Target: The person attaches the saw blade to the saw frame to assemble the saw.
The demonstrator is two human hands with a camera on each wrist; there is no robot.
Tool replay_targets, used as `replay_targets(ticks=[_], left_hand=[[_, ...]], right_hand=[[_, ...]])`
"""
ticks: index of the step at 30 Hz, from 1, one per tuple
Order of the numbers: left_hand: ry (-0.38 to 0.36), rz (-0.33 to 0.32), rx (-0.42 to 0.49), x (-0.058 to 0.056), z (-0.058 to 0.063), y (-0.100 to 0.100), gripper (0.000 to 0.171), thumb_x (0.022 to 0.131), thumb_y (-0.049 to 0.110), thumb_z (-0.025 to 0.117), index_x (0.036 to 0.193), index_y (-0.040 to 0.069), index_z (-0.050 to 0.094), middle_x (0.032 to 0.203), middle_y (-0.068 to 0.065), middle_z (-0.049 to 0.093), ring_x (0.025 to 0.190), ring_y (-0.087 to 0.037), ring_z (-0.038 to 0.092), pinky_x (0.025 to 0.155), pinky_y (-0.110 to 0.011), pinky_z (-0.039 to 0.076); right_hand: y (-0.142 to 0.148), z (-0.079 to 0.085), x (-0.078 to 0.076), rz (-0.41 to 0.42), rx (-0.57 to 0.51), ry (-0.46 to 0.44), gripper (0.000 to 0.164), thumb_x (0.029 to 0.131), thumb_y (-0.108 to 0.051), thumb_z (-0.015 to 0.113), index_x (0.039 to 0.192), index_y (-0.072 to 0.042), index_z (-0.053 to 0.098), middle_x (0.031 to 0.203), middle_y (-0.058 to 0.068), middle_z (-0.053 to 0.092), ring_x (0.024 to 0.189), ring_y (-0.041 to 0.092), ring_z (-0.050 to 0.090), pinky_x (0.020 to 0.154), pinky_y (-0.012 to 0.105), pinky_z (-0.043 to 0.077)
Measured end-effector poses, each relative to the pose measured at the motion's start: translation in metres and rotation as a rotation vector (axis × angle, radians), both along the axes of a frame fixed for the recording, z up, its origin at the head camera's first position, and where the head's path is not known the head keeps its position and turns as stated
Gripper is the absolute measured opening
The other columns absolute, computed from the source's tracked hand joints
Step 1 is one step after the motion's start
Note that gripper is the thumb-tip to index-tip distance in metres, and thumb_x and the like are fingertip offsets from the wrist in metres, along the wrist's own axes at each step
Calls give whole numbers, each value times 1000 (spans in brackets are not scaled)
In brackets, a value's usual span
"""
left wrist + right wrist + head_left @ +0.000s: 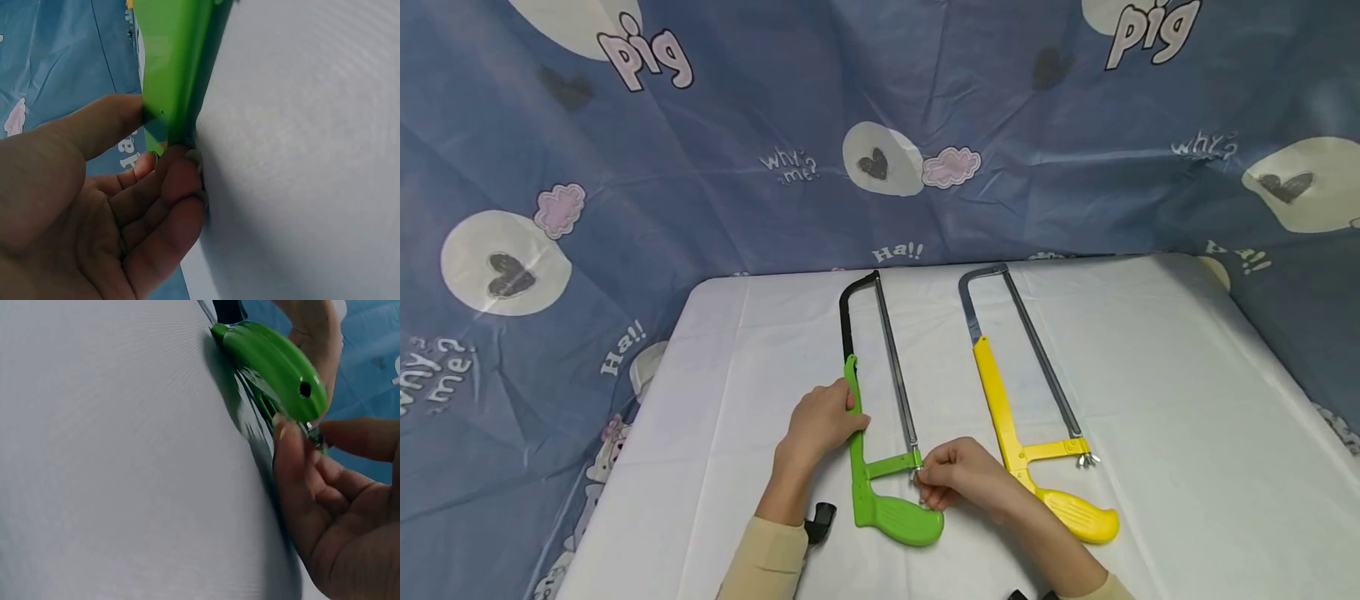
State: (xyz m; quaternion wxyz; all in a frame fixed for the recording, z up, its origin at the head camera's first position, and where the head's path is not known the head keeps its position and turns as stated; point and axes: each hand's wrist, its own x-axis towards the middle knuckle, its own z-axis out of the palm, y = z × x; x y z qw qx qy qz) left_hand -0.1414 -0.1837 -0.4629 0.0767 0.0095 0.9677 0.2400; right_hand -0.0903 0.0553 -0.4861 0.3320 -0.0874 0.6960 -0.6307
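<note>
A green-handled hacksaw (904, 518) lies on the white-covered table, its black front bow pointing away and its grey blade (895, 367) along the right side. My left hand (822, 423) grips the green spine, thumb on one side and curled fingers on the other; the left wrist view shows this spine (169, 62) close up. At the blade's near end, my right hand (962, 475) pinches the small metal wing nut (317, 435) between thumb and fingers. Just above those fingertips, the right wrist view shows the rounded green handle (275, 365). The fingers partly hide the nut.
To the right lies a yellow-handled hacksaw (995, 392), its wing nut (1087, 460) at the near end and its handle beside my right forearm. White cloth (760, 350) covers the table. A blue printed curtain (820, 100) hangs behind the far edge.
</note>
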Motion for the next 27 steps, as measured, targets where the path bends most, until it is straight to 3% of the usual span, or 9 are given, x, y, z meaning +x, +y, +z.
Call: replay_targets(ticks=[5, 9, 15, 21, 27], left_hand=[[-5, 8, 18, 0, 0, 0, 22, 80, 19, 76, 83, 9, 57, 68, -2, 56, 58, -18, 49, 53, -27, 35], [4, 10, 11, 0, 0, 1, 21, 80, 18, 76, 84, 9, 58, 69, -3, 56, 59, -19, 49, 54, -27, 34], [11, 6, 5, 0, 1, 3, 19, 82, 17, 74, 82, 9, 57, 67, -3, 55, 58, -19, 49, 53, -27, 33], [23, 0, 10, 1, 1, 3, 19, 82, 15, 74, 81, 9, 56, 65, -3, 53, 56, -18, 47, 51, -27, 32], [43, -14, 18, 2, -1, 2, 17, 82, 12, 70, 80, 9, 54, 62, -2, 50, 53, -17, 45, 49, -27, 31]], right_hand=[[-7, 5, 6, -32, 320, 316, 19, 88, -16, 68, 72, -7, 68, 59, -1, 61, 54, 9, 54, 52, 25, 48], [-14, 9, 14, -70, 588, 540, 26, 84, -25, 72, 62, -19, 60, 53, -10, 50, 50, 6, 43, 47, 23, 35], [-26, 14, 22, -100, 855, 803, 35, 78, -38, 79, 61, -21, 53, 55, -10, 44, 49, 8, 38, 45, 26, 29], [-34, 15, 24, -59, 1025, 984, 34, 76, -43, 81, 69, -17, 60, 61, -6, 52, 54, 10, 46, 44, 31, 35], [-40, 16, 26, -49, 1072, 1091, 28, 76, -33, 78, 68, -11, 63, 61, 1, 58, 52, 16, 51, 43, 35, 39]])
